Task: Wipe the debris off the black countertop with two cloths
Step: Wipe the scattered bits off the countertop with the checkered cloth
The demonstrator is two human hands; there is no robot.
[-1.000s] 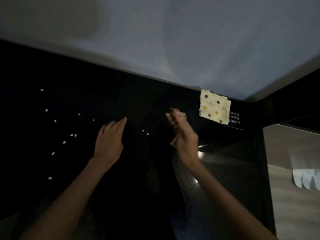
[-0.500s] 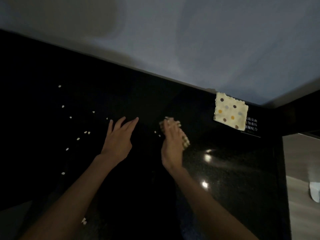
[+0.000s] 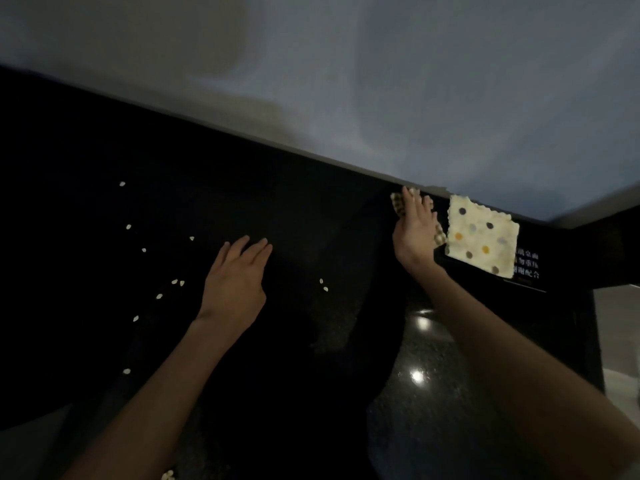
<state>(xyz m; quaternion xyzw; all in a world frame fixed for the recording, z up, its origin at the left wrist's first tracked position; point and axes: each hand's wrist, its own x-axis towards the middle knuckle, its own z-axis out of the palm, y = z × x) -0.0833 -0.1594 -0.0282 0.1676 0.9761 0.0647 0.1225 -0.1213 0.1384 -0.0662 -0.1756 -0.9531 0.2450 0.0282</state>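
Observation:
The black countertop (image 3: 311,209) carries several pale seed-like bits of debris (image 3: 177,282) left of my left hand, and a pair (image 3: 323,285) between my hands. My left hand (image 3: 235,282) lies flat on the counter, fingers together, nothing visible under it. My right hand (image 3: 414,230) holds a dark-and-light checkered cloth (image 3: 397,206) pressed down at the counter's back edge; the hand hides most of it. A cream polka-dot cloth (image 3: 481,237) lies flat just right of that hand, touching the checkered cloth.
A pale wall (image 3: 381,81) rises behind the counter. A white-lettered label (image 3: 526,265) sits under the polka-dot cloth's right corner. A lighter surface (image 3: 620,323) adjoins the counter's right end. More debris (image 3: 168,474) lies by the near edge.
My right hand has carried the checkered cloth from the middle of the counter back and right to the rear edge beside the polka-dot cloth. My left hand has stayed flat in place.

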